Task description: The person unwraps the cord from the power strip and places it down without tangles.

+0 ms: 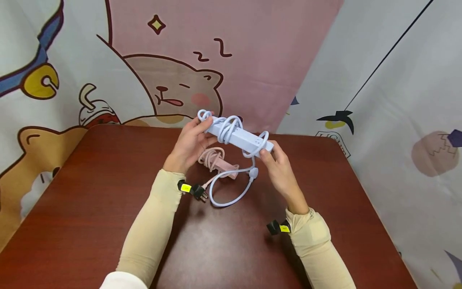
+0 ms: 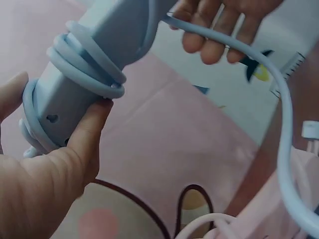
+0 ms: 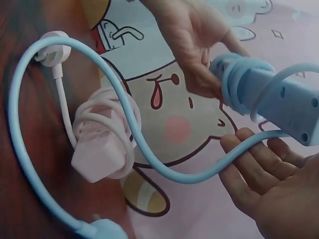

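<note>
A light blue power strip is held up above the table, tilted down to the right, its own cord looped round it. My left hand grips its left end, thumb on the near side. At the right end, my right hand holds it with the thumb on top, and in the right wrist view its fingers lie loosely under the strip beside the cord. A free length of blue cord hangs in a loop, with a round plug on it.
Below the blue strip, a pink power strip wrapped in its own cord lies on the dark red-brown table. Its plug sits beside it in the right wrist view. A cartoon-printed curtain hangs behind the table's far edge.
</note>
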A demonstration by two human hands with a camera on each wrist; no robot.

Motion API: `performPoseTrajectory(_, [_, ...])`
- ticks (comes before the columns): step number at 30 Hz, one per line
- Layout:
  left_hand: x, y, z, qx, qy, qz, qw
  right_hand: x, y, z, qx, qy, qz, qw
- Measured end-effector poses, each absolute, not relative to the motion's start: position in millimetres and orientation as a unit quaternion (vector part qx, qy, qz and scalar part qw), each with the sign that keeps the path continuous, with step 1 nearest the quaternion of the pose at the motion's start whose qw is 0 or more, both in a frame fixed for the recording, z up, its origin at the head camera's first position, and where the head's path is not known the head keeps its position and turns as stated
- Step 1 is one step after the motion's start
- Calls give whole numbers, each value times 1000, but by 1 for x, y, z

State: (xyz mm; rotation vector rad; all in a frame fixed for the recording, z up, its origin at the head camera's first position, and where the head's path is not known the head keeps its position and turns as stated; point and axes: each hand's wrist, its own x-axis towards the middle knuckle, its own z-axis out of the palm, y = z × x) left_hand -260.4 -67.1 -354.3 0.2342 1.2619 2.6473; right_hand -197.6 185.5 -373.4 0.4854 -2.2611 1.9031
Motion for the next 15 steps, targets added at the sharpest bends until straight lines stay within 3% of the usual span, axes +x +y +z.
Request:
performPoseTrajectory(8, [-249,-91,-352,114,385,915,31,-216,170,-351,200,-770,604,59])
performPoseTrajectory(15, [-245,-96,-354,158,395,905,10,-228,159,-345,217,-707,671,61])
